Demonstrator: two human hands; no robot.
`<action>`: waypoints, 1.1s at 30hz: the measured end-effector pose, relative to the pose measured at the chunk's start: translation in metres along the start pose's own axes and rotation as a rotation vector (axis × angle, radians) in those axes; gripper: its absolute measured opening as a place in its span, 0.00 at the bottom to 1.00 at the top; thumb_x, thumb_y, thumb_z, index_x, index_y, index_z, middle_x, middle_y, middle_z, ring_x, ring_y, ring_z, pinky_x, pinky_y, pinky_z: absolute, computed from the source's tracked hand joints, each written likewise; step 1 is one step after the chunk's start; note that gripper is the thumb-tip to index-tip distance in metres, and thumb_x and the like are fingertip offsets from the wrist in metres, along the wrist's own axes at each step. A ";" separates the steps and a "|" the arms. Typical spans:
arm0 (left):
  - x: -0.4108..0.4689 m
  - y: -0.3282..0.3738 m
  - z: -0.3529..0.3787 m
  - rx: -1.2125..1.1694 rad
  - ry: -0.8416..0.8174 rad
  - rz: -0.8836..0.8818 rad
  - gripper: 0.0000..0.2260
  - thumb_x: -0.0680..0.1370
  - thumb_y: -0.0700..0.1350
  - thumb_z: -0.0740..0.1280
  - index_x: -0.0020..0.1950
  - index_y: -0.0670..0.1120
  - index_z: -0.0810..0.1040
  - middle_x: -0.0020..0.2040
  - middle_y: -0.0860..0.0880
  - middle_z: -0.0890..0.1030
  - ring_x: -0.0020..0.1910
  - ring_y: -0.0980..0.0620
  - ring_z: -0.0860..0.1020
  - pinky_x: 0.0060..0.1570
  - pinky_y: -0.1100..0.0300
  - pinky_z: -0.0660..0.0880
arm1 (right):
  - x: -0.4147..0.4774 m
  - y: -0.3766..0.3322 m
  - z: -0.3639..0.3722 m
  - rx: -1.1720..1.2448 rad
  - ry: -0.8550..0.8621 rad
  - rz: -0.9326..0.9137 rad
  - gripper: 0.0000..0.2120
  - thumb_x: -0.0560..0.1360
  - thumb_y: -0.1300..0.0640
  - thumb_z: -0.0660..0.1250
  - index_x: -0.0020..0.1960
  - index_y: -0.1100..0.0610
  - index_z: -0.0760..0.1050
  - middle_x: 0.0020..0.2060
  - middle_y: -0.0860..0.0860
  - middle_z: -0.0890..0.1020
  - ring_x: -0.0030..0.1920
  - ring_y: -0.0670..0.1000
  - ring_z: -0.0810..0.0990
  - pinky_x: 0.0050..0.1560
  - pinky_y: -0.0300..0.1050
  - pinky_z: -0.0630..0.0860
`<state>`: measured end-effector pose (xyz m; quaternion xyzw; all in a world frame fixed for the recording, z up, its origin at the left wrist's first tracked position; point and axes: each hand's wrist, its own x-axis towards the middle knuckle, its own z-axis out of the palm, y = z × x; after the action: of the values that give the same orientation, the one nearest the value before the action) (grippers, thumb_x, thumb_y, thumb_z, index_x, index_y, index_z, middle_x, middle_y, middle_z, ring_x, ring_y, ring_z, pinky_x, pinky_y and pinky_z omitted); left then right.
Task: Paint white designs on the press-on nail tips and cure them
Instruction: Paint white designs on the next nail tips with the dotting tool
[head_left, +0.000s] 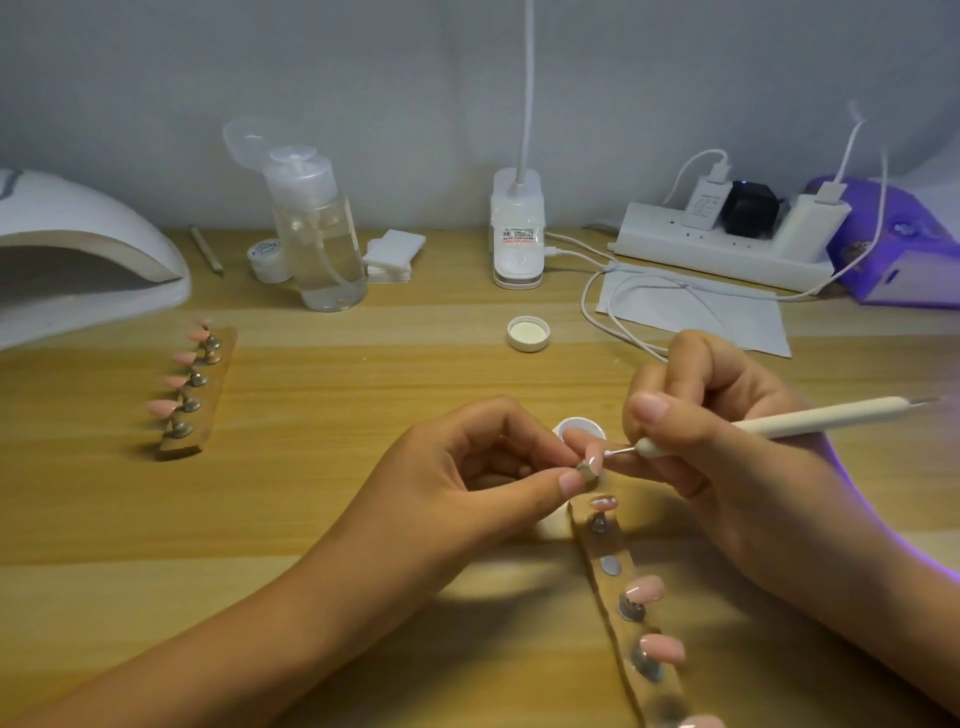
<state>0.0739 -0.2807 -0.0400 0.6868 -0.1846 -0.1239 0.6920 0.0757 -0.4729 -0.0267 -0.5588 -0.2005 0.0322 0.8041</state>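
Fingers, left hand (467, 473): my thumb and forefinger (570, 484) were curled into a pinch on the small metal stud (583, 470) under one nail tip (593, 461), lifted above the table (363, 519).
Fingers, right hand (727, 447): curled round the dotting pen (789, 422) in a writing grip, its fine point at the nail tip's surface; whether it touched, I could not tell.
Head view, paint: the open white pot (579, 427) sat just behind my fingertips, its lid (528, 333) further back.
Head view, other tips: the near holder strip (613, 551) lay under my right hand with one bare magnet (610, 565); the far strip (200, 389) stood beside the curing lamp (78, 249).
Risk, smear: my pinch was narrow, so the stud could twist and drag the white line.
Risk, knock: my right wrist hung over the near strip's tips and could brush them.
Risk, spill: the pot was close enough for a knuckle to tip.
Risk, cure: wet paint could smudge on the way to the lamp, well apart to my left.
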 end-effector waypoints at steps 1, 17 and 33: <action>0.000 0.000 0.000 -0.006 -0.001 -0.005 0.02 0.70 0.43 0.73 0.41 0.48 0.82 0.47 0.46 0.85 0.43 0.54 0.79 0.43 0.64 0.75 | 0.000 0.000 0.000 0.006 -0.007 0.005 0.09 0.70 0.62 0.67 0.33 0.55 0.71 0.28 0.49 0.75 0.29 0.42 0.78 0.38 0.37 0.79; 0.000 0.000 0.000 -0.005 0.001 -0.009 0.03 0.69 0.42 0.73 0.41 0.47 0.82 0.47 0.49 0.86 0.45 0.51 0.81 0.46 0.61 0.77 | 0.000 0.000 0.001 -0.084 -0.011 0.014 0.09 0.68 0.60 0.69 0.33 0.53 0.70 0.28 0.46 0.75 0.29 0.41 0.75 0.34 0.31 0.73; 0.001 0.000 0.001 0.004 0.014 -0.008 0.03 0.69 0.42 0.73 0.40 0.47 0.81 0.47 0.45 0.85 0.45 0.44 0.81 0.45 0.59 0.76 | 0.000 0.001 0.000 -0.070 -0.031 0.007 0.08 0.69 0.61 0.68 0.34 0.54 0.71 0.29 0.47 0.76 0.30 0.41 0.77 0.35 0.30 0.74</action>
<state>0.0742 -0.2814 -0.0397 0.6898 -0.1769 -0.1215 0.6915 0.0760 -0.4724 -0.0278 -0.5866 -0.2122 0.0365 0.7808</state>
